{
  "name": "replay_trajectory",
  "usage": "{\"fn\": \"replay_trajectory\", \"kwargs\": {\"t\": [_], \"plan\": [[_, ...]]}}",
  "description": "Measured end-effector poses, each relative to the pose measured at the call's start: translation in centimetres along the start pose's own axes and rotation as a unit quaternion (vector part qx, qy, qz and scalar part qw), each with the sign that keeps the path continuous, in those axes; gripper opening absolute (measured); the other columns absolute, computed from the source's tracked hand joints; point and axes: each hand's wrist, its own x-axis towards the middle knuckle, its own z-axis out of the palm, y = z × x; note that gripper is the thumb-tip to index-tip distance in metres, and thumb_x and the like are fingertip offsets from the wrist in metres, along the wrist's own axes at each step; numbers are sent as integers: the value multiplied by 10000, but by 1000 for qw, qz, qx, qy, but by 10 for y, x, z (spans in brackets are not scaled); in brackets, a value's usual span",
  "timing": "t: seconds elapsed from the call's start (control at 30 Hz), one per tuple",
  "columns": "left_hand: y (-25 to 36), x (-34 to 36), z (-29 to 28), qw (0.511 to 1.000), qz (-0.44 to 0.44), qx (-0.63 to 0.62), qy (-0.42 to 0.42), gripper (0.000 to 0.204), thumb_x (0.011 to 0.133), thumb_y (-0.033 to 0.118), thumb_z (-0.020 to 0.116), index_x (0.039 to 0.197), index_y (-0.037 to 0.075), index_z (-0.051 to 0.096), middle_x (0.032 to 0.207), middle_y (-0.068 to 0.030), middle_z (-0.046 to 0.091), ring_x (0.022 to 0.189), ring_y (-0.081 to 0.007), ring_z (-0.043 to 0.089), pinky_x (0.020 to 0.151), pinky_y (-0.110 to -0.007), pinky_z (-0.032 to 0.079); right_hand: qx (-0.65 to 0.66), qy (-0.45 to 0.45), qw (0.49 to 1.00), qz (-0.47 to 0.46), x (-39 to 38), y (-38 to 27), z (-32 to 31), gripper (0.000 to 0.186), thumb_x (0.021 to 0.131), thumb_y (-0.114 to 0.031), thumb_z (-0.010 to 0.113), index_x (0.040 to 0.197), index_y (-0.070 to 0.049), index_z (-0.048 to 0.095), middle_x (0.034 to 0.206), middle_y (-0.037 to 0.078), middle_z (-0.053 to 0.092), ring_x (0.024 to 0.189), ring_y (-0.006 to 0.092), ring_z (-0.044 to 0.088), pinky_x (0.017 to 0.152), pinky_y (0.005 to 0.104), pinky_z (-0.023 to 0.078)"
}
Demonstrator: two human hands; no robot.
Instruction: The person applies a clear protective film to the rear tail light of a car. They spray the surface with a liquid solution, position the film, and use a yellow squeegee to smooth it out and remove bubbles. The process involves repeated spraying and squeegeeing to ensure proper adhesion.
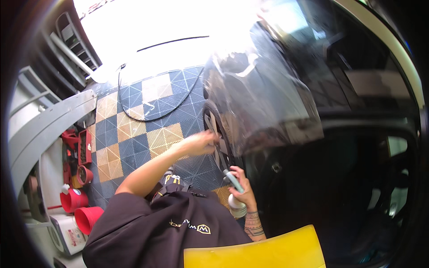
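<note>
My right hand (243, 191) is wrapped round the upper part of a spray bottle (237, 207) with a white body and a pale grey-green head. My left hand (206, 143) reaches across in front of me, close to a dark spoked wheel (216, 129). Its fingers are smeared by motion, so I cannot make out whether they hold anything. A large crinkled sheet of clear film (272, 107) hangs just beyond both hands, against the side of a dark car (313, 178).
Red buckets (74, 201) and red trays (84, 147) line the left side. A black hose (156, 119) loops over the blue and tan floor tiles (165, 138). Along the lower edge a flat yellow piece (254, 252) cuts across my view. Stepladders (73, 42) stand at far left.
</note>
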Motion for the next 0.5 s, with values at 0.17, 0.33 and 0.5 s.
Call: {"fn": "replay_trajectory", "kwargs": {"t": [0.17,0.33,0.5], "plan": [[-144,-131,-32,960,-247,-22,-130,623,838,461,651,1322,98,505,1224,-158,605,1117,-317,585,912,-397,481,-34,-55,998,-2,111,14,69,679,690,39,578,1338,-118,447,1057,155,634,851,226,675,737,319,518],[-262,-207,-104,938,-293,-160,96,550,847,313,695,1303,66,514,1131,-164,635,988,-256,629,860,-369,509,-90,-18,994,60,232,10,125,721,709,-1,615,1384,-119,391,1233,159,575,810,275,655,758,338,523],[-370,-180,-214,937,-239,-223,124,500,858,290,682,1268,44,533,1093,-164,644,962,-240,633,826,-359,515,-161,83,983,37,306,30,157,770,730,26,565,1426,-134,279,1276,193,512,720,283,650,713,392,538]]}}
